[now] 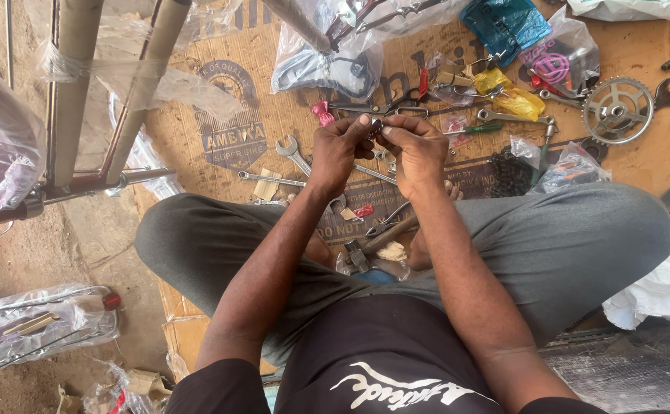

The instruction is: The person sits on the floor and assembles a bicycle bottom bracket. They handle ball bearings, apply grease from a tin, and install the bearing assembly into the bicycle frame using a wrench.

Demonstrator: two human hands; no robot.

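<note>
- Cardboard sheet (642, 54) covers the ground ahead of the crossed legs, strewn with wrenches, plastic bags and a toothed chain wheel (617, 110).
- Bicycle frame (74, 92), partly wrapped in plastic, stands at the left.
- Both forearms reach forward over the lap, hands raised and meeting.
- Left hand (339, 153) and right hand (418, 153) curl inward, fingertips pinching a small dark metal part (375, 127) between them, above the cardboard.
</note>
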